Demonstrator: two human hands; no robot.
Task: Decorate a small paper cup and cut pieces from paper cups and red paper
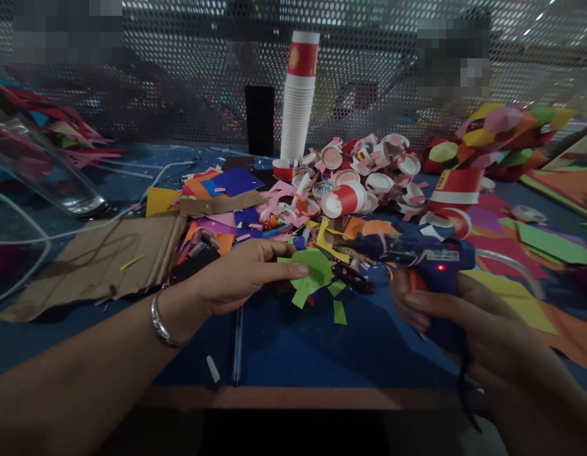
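Note:
My left hand (240, 275) pinches a green paper cutout (309, 273) just above the blue table (284, 342), thumb and fingers closed on its left edge. My right hand (468, 316) is wrapped round the handle of a dark blue glue gun (416, 256) whose red light glows; its nozzle points left towards the green piece. Small green scraps (339, 311) lie under the cutout. A silver bracelet (160, 320) sits on my left wrist.
A tall stack of red-and-white paper cups (297, 95) stands at the back centre, with cut cup pieces (364, 177) heaped beside it. Coloured paper scraps (227, 196) and brown cardboard (107, 256) cover the left. Paper shapes (502, 136) pile at the right. A perforated metal screen (189, 76) closes the back.

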